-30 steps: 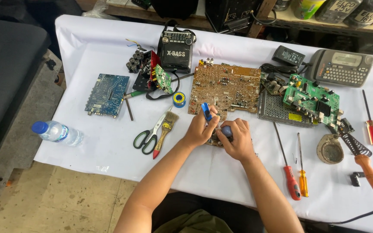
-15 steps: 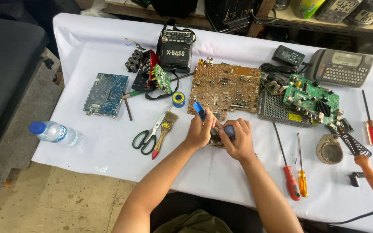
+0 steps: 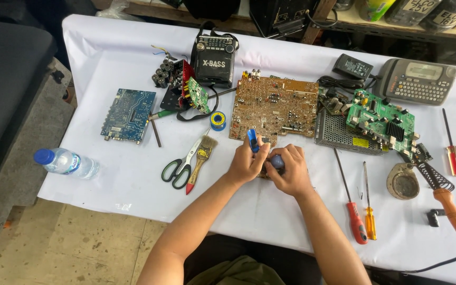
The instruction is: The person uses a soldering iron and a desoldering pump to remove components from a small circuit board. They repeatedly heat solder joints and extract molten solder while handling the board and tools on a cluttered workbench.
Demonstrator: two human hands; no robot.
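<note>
A small blue-handled tool (image 3: 252, 140) stands nearly upright, its handle rising just below the lower edge of the brown circuit board (image 3: 275, 107), its lower part hidden. Right of it, still just below that board's edge, lies a small rounded blue-grey part (image 3: 277, 161), mostly covered, so its shape and pose cannot be told.

Light: bright, even, seemingly from above.
Shadows: soft, short beneath the hands.
Glare: mild on the white tablecloth (image 3: 133, 174).
Focus: sharp centrally; edges slightly bowed.
</note>
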